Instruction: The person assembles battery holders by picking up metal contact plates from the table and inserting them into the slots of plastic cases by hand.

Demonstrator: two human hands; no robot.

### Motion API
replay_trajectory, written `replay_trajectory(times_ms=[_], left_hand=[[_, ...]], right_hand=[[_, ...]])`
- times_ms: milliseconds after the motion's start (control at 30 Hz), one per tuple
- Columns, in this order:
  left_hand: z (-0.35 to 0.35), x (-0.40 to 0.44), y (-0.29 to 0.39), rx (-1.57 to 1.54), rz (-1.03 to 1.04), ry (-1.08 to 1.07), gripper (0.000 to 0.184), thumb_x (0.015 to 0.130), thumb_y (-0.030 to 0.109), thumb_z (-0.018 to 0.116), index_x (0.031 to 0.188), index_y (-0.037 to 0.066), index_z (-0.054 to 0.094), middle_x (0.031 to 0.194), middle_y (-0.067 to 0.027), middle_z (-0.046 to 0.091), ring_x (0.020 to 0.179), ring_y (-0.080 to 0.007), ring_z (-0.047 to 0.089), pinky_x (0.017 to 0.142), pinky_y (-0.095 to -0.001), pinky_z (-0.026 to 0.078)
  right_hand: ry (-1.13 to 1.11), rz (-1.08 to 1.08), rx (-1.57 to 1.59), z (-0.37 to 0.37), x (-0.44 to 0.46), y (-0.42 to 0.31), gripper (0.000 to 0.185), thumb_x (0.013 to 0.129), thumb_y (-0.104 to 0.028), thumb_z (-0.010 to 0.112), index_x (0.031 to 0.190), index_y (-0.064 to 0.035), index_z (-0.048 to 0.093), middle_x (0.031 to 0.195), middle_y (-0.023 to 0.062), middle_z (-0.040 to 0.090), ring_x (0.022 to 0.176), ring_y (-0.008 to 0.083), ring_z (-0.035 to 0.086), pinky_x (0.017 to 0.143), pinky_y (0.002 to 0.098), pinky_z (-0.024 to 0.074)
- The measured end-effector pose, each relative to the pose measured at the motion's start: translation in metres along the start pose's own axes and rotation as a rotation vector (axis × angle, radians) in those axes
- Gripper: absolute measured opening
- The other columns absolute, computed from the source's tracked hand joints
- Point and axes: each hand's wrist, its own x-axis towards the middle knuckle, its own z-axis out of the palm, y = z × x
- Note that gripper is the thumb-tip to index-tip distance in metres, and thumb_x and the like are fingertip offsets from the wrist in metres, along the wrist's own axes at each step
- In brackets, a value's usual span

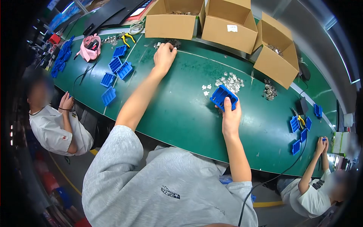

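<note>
My right hand (231, 115) grips a blue plastic battery holder (223, 97), its slotted open side up and my thumb over the near edge. Just beyond it lies a loose heap of small shiny metal pieces (231, 82), a few scattered to its left. My left hand (165, 58) is stretched far forward, fingers bent down at a pile of small dark metal parts (174, 43) in front of a cardboard box. Its fingertips are pressed together there; whatever lies between them is hidden.
Cardboard boxes (170, 27) line the table's far side. Left are more blue holders (124, 70), yellow-handled pliers (129, 39) and a pink bag (89, 48). Right are another metal heap (269, 90), blue holders (296, 146) and a cable. Co-workers sit at both sides.
</note>
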Motion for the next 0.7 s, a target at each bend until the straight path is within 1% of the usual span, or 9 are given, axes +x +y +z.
replay_trajectory(times_ms=[100,200,300,400,467,533,567,667,700], left_hand=[[-0.008,-0.005,0.000,-0.046,-0.022,-0.016,0.022,0.084,0.024,0.065,0.091,0.004,0.065,0.086,-0.0112,0.061,0.081,-0.0287,0.061,0.073,-0.0391,0.049],[-0.017,-0.017,-0.006,-0.206,0.003,-0.049,0.016,0.087,0.019,0.063,0.091,0.004,0.064,0.091,-0.0111,0.060,0.079,-0.0264,0.061,0.072,-0.0375,0.049],[-0.040,-0.040,0.018,-0.410,0.060,-0.152,0.012,0.088,0.013,0.063,0.094,0.003,0.064,0.088,-0.0090,0.060,0.073,-0.0207,0.058,0.068,-0.0321,0.047],[-0.056,-0.064,0.057,-0.689,0.214,-0.324,0.010,0.088,0.009,0.062,0.096,0.002,0.064,0.087,-0.0079,0.059,0.074,-0.0175,0.056,0.067,-0.0283,0.046],[-0.067,-0.082,0.086,-0.689,0.295,-0.365,0.008,0.089,0.005,0.061,0.095,0.000,0.063,0.090,-0.0081,0.060,0.077,-0.0177,0.057,0.069,-0.0270,0.046],[-0.075,-0.094,0.107,-0.702,0.369,-0.395,0.008,0.091,0.006,0.060,0.094,-0.001,0.062,0.093,-0.0086,0.061,0.081,-0.0177,0.058,0.073,-0.0269,0.046],[-0.076,-0.101,0.113,-0.710,0.375,-0.420,0.007,0.087,0.000,0.062,0.094,0.000,0.062,0.094,-0.0096,0.061,0.084,-0.0217,0.059,0.074,-0.0302,0.048],[-0.061,-0.115,0.111,-0.609,0.566,-0.315,0.013,0.082,-0.003,0.064,0.094,0.000,0.063,0.094,-0.0108,0.061,0.087,-0.0263,0.060,0.077,-0.0343,0.050],[-0.060,-0.118,0.110,-0.600,0.588,-0.322,0.017,0.079,-0.005,0.065,0.095,0.000,0.063,0.096,-0.0118,0.062,0.092,-0.0290,0.060,0.079,-0.0368,0.050]], right_hand=[[-0.021,-0.002,-0.008,0.001,0.001,0.002,0.038,0.095,-0.027,0.060,0.119,0.0008,0.049,0.106,0.0098,0.059,0.090,0.0167,0.061,0.077,0.0324,0.0528],[-0.027,-0.003,-0.022,0.001,-0.001,0.002,0.037,0.096,-0.026,0.059,0.119,0.0007,0.049,0.106,0.0099,0.059,0.090,0.0168,0.061,0.077,0.0324,0.0529],[-0.004,0.001,-0.011,0.001,0.001,0.003,0.036,0.097,-0.026,0.057,0.119,0.0007,0.048,0.106,0.0100,0.059,0.089,0.0169,0.062,0.078,0.0326,0.0530],[0.021,0.057,0.068,0.002,0.003,-0.005,0.034,0.098,-0.025,0.053,0.120,0.0011,0.048,0.107,0.0104,0.059,0.089,0.0177,0.062,0.077,0.0336,0.0549],[0.021,0.108,0.043,0.001,0.004,-0.007,0.036,0.099,-0.026,0.052,0.121,0.0018,0.048,0.108,0.0116,0.060,0.091,0.0190,0.064,0.075,0.0357,0.0575],[0.031,0.180,0.075,0.000,0.006,-0.004,0.036,0.098,-0.028,0.053,0.118,0.0024,0.050,0.105,0.0132,0.062,0.085,0.0201,0.067,0.068,0.0319,0.0608],[0.014,0.210,0.055,0.000,0.005,-0.003,0.038,0.099,-0.029,0.052,0.119,0.0022,0.050,0.103,0.0129,0.063,0.084,0.0202,0.067,0.067,0.0310,0.0611],[-0.033,0.292,-0.026,0.007,0.000,-0.010,0.036,0.098,-0.030,0.054,0.113,0.0022,0.055,0.097,0.0112,0.063,0.080,0.0183,0.067,0.059,0.0305,0.0609],[-0.033,0.312,-0.027,0.008,-0.002,-0.007,0.035,0.098,-0.030,0.054,0.110,0.0021,0.056,0.094,0.0101,0.063,0.078,0.0174,0.066,0.056,0.0302,0.0606]])
